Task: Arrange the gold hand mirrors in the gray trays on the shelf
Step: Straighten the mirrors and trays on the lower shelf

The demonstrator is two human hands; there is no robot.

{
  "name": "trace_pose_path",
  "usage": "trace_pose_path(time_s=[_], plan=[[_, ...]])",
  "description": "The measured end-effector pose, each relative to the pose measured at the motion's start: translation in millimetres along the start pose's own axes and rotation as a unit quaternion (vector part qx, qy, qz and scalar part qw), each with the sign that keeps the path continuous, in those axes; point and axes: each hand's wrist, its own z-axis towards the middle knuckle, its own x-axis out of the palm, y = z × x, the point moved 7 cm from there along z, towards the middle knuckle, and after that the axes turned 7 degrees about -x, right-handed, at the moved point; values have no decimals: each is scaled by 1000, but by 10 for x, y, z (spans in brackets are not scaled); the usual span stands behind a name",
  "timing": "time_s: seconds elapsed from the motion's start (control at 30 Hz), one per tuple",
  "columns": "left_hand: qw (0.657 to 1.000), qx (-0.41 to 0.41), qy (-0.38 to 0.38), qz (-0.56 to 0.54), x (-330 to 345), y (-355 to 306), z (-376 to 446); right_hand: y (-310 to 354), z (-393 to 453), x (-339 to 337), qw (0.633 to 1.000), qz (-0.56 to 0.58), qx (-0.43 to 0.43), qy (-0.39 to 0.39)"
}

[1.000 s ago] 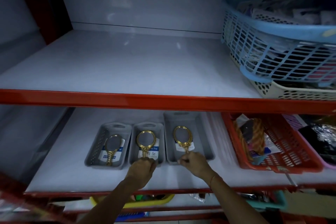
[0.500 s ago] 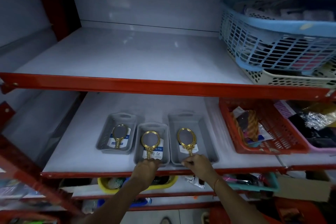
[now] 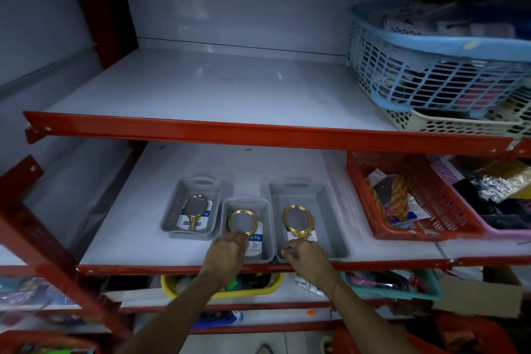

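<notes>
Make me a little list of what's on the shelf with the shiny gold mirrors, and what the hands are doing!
shelf: middle shelf, white with a red front edge
gray trays: three side by side
left tray: round mirror, lying free
middle tray: round gold mirror
right tray: oval gold mirror
left hand: closed at the middle mirror's handle
right hand: closed at the oval mirror's handle
beside them: red basket

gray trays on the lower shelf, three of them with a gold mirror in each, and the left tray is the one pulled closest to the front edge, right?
Not quite. The head view shows three gray trays with a gold mirror in each, but the middle tray sits closest to the front edge, under the left hand. The left tray sits farther back.
</notes>
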Motion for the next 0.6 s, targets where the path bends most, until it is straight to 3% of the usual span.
trace_pose_path(time_s=[0.07, 0.2, 0.3, 0.4, 0.6], plan=[[997, -49, -26, 53, -128, 242, 106, 162, 53, 29, 999, -6, -38, -12], [974, -134, 65, 173, -204, 694, 208, 435, 151, 210, 996, -18, -85, 25], [962, -125, 103, 220, -177, 823, 180, 561, 210, 394, 992, -1, -98, 79], [965, -115, 84, 219, -179, 831, 149, 616, 219, 501, 989, 1, -92, 112], [978, -91, 75, 173, -153, 744, -51, 625, 231, 526, 991, 1, -80, 107]])
